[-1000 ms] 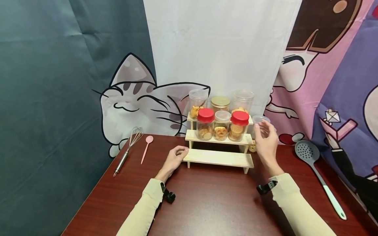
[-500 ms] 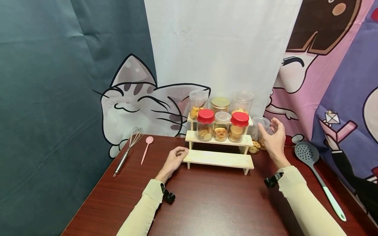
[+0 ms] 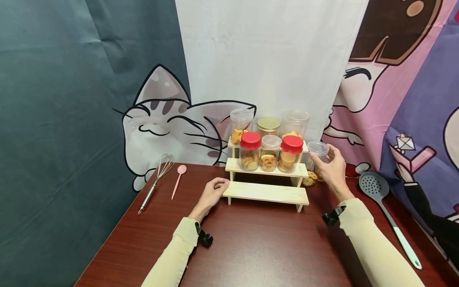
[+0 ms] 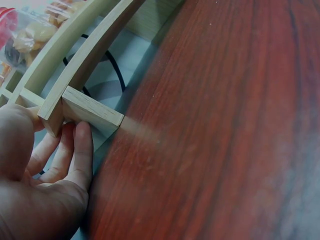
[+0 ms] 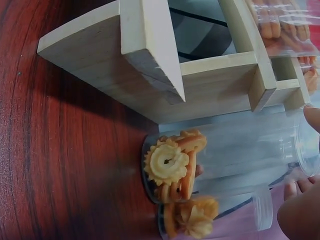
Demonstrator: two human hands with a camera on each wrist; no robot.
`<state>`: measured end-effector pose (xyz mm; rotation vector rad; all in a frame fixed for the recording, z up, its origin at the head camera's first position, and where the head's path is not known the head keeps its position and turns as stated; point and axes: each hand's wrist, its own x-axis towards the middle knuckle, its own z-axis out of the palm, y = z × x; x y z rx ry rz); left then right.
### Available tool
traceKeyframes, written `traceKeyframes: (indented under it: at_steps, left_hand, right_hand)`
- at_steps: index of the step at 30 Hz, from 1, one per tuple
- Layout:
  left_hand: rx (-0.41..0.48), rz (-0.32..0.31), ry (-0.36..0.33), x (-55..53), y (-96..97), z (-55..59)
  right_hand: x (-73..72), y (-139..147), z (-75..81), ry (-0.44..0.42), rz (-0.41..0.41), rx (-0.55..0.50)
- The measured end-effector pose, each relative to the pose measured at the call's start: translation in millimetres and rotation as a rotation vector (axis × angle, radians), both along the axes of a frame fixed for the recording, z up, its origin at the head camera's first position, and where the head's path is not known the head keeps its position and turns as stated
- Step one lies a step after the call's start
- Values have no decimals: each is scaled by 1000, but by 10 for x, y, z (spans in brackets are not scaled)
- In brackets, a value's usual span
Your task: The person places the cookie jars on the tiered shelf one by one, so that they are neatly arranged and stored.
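Observation:
A three-tier wooden stand [image 3: 267,191] holds jars on its upper two tiers. My left hand [image 3: 211,196] pinches the left end of the lowest tier, thumb above and fingers below in the left wrist view. To the right of the stand, my right hand [image 3: 331,171] grips a clear plastic jar [image 3: 318,148] near its lid, between thumb and fingers. Ring-shaped cookies [image 5: 167,162] lie in the bottom of this jar, which stands on the table in the right wrist view. A second clear jar [image 5: 240,215] with a piped cookie is beside it.
The middle tier bears two red-lidded jars, one being the right jar [image 3: 288,157], around a clear-lidded jar [image 3: 268,156]. Behind stand a gold-lidded jar [image 3: 269,125] and two clear ones. A whisk [image 3: 154,187] and pink spoon [image 3: 178,179] lie left, a slotted spoon [image 3: 389,215] right.
My right hand has shifted to the right around the clear jar, spread its fingers, then closed them on the jar near its lid. The left hand has stayed on the stand.

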<state>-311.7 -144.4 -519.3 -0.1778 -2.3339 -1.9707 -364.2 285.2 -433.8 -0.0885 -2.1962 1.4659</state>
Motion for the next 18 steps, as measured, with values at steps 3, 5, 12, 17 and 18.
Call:
traceKeyframes:
  at_steps: [3, 5, 12, 17, 18]
  left_hand:
    - [3, 0, -2, 5, 0, -3]
    - [1, 0, -1, 7, 0, -5]
    - [1, -4, 8, 9, 8, 13]
    - [-7, 0, 3, 12, 6, 11]
    - [-8, 0, 3, 14, 6, 9]
  right_hand:
    - [23, 7, 19, -8, -8, 16]
    - [53, 16, 37, -8, -17, 31]
    - [225, 66, 105, 21, -31, 32]
    - [374, 124, 108, 58, -33, 47]
    - [409, 136, 112, 65, -38, 57]
